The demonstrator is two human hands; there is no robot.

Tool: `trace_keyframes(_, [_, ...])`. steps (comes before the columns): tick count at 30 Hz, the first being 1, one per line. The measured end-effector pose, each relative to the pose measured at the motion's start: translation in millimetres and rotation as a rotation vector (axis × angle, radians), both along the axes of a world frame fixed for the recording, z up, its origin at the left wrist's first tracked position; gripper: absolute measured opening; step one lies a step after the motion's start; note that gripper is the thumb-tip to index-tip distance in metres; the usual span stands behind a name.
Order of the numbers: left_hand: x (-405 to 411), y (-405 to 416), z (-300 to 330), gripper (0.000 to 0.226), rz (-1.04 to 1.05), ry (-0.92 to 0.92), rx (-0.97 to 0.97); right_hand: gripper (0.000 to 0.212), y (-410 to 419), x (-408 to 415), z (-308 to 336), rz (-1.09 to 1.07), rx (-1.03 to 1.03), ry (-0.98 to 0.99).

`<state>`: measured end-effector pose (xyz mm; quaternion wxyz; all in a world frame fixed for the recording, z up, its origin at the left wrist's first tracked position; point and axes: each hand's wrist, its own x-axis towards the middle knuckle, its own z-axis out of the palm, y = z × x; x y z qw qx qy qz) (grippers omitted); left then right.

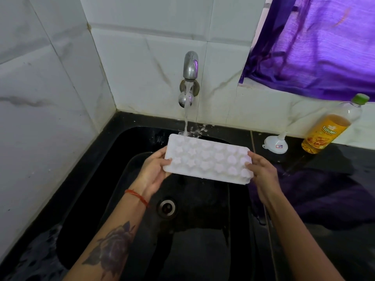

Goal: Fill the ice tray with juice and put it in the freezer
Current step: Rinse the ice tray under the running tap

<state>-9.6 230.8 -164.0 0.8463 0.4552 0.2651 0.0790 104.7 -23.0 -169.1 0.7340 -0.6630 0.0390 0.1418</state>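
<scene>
Ice tray in both hands, under tap

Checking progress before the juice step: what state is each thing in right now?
Tap: running onto the tray.
Ice tray: held over the sink, being rinsed.
Juice bottle: capped, upright, partly full.
Funnel: upside down on the counter.
Left hand: gripping the tray.
Right hand: gripping the tray.

Your two forearms are bare, with no sleeves in view. Around your left wrist sits a thin red thread bracelet, wound in a couple of strands. Farther up that forearm you carry a dark tattoo of a rose, its petals shaded in blue-black ink with pointed leaves spreading beside it. Your left hand and right hand show no rings or gloves, and the fingers are bare.
</scene>
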Motion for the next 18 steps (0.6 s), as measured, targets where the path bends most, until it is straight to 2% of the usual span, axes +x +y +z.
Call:
trace_keyframes(5, [-17.1, 30.8, -7.0, 0.042, 0.135, 0.236, 0.231, 0.038, 42.7, -4.7, 15.1, 0.179, -0.060, -0.141])
trace_keyframes(10, [-31.5, 48.4, -14.1, 0.023, 0.265, 0.362, 0.246, 0.046, 87.1, -10.1, 31.0, 0.308, -0.272, -0.290])
trace_keyframes(13, [-36.4, 55.9, -21.7, 0.021, 0.293, 0.415, 0.243, 0.049, 109.0, -11.3, 46.4, 0.364, -0.428, -0.397])
trace_keyframes(18, [-40.5, 52.0, -33.0, 0.027, 0.286, 0.468, 0.173, 0.053, 139.2, -12.3, 80.6, 0.489, -0.508, -0.514])
